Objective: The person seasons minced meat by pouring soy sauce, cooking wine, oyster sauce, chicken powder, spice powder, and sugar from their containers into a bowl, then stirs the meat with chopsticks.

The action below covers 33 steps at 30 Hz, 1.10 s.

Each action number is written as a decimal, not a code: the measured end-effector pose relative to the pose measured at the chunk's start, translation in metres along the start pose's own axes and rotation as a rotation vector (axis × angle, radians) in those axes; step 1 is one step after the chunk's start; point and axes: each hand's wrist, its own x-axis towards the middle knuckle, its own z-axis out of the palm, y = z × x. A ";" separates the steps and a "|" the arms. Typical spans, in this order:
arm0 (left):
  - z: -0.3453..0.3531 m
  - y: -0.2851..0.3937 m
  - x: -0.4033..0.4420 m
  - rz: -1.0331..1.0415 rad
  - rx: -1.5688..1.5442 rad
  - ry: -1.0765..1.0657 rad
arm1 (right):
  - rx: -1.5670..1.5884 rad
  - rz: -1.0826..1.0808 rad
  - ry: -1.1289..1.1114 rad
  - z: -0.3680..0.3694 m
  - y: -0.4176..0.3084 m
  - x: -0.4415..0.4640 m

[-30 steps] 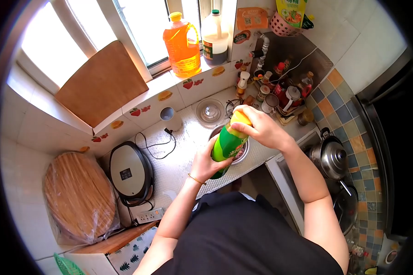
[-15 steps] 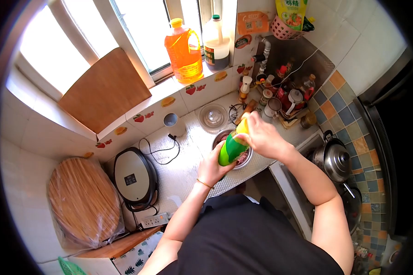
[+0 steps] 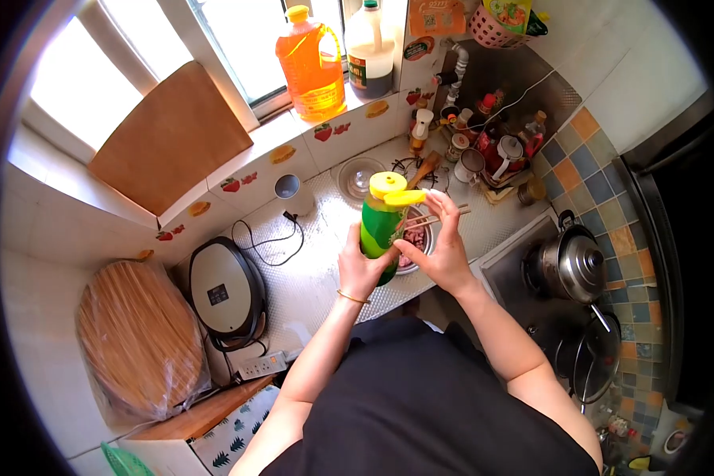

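Note:
My left hand (image 3: 359, 266) is wrapped around the body of a green squeeze bottle (image 3: 378, 228). The bottle stands nearly upright, with its yellow flip lid (image 3: 405, 196) raised and pointing right. My right hand (image 3: 443, 252) has its fingers stretched out beside the lid, fingertips at the lid's end and the thumb against the bottle's side. Partly hidden behind the bottle and my right hand is a metal bowl (image 3: 428, 237) of pinkish meat pieces (image 3: 412, 236). Chopsticks (image 3: 451, 215) stick out over its rim to the right.
Behind the bowl are a glass lid (image 3: 358, 179) and a white cup (image 3: 293, 195). A round electric griddle (image 3: 228, 293) sits left, near a wrapped round board (image 3: 139, 337). Seasoning jars (image 3: 458, 146) crowd the back corner. A lidded pot (image 3: 571, 268) is on the stove at right.
The bottle has gone from tilted over the bowl to nearly upright, and its lid now shows raised. My right hand has moved down from the bottle's top to its right side.

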 end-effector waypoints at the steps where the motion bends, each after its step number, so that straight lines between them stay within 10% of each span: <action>1: 0.001 -0.006 -0.001 -0.011 -0.115 -0.032 | 0.101 0.096 -0.034 0.001 0.010 -0.008; 6: 0.015 -0.008 -0.014 -0.078 -0.605 -0.138 | 0.217 0.379 -0.271 -0.012 0.052 -0.042; 14: 0.051 0.001 -0.009 -0.403 -1.177 -0.006 | 0.905 0.854 0.055 -0.031 0.048 -0.094; 18: 0.075 0.003 -0.006 -0.537 -1.477 -0.126 | 0.897 0.683 -0.130 -0.005 0.041 -0.101; 22: 0.096 0.012 -0.023 -0.737 -1.808 -0.287 | 0.940 0.685 0.257 0.011 0.034 -0.079; 28: 0.120 -0.022 -0.030 -0.876 -1.831 -0.530 | 0.650 0.589 0.559 0.005 0.048 -0.058; 31: 0.096 -0.048 -0.014 -1.106 -1.488 -0.985 | 0.480 0.596 0.433 -0.005 0.063 -0.056; 33: 0.064 -0.048 -0.006 -0.975 -0.940 -0.887 | 0.305 0.496 0.270 -0.007 0.075 -0.051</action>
